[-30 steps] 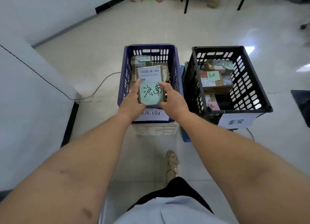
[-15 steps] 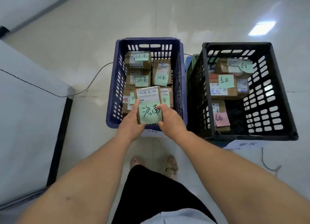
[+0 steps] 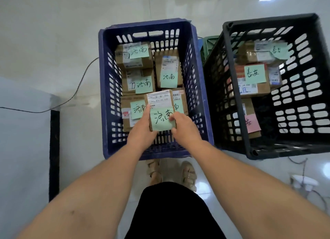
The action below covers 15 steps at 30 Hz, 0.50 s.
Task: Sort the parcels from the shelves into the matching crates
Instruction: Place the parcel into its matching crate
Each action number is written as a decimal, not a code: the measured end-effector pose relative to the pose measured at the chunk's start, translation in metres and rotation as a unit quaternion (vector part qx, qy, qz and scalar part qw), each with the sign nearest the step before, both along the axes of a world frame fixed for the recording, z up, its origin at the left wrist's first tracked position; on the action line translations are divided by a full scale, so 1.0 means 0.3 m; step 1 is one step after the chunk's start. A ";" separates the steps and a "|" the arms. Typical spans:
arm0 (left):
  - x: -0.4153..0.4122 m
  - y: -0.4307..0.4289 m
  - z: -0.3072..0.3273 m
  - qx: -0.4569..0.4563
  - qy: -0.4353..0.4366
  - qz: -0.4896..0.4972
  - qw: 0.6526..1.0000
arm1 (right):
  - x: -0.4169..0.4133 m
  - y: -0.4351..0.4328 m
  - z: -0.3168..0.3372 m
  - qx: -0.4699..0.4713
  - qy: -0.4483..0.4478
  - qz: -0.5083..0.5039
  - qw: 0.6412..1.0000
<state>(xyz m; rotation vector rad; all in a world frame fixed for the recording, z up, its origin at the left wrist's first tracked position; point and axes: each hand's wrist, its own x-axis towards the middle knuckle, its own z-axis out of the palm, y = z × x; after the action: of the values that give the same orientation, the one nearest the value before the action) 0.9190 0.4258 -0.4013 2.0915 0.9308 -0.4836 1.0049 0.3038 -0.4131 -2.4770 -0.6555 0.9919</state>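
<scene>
A small cardboard parcel [image 3: 159, 105] with a white barcode label and a green handwritten note is held inside the blue crate [image 3: 107, 88], above the near row of boxes. My left hand [image 3: 142, 131] grips its left edge and my right hand [image 3: 184, 127] grips its right edge, thumb on the note. Several brown parcels with green notes, such as the far left one [image 3: 134, 57], lie in the crate. The black crate [image 3: 234, 88] to the right holds other parcels with green and pink notes.
A green crate [image 3: 208, 45] shows between the blue and black crates. A black cable [image 3: 78, 88] runs across the white floor at left, next to a grey panel [image 3: 23, 149]. My sandalled feet [image 3: 171, 172] stand at the blue crate's near edge. A white plug [image 3: 303, 183] lies at right.
I have come closer and leaned over the crates. Both hands have lowered the parcel from above the near rim down into the blue crate.
</scene>
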 end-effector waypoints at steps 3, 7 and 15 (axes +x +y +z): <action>0.081 0.049 -0.054 -0.011 -0.006 -0.005 1.000 | 0.073 0.045 -0.042 -0.002 -0.004 -0.010 1.000; 0.230 0.136 -0.122 -0.001 -0.023 -0.015 1.000 | 0.221 0.133 -0.096 0.001 -0.025 -0.019 0.999; 0.519 0.269 -0.264 0.019 -0.069 -0.069 0.995 | 0.505 0.289 -0.218 0.002 -0.079 -0.083 0.993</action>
<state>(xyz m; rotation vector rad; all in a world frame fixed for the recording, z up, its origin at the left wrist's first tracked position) 1.0747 0.5064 -0.4806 2.2036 0.7239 -0.3898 1.1565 0.3904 -0.4785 -2.5776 -0.4870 0.7382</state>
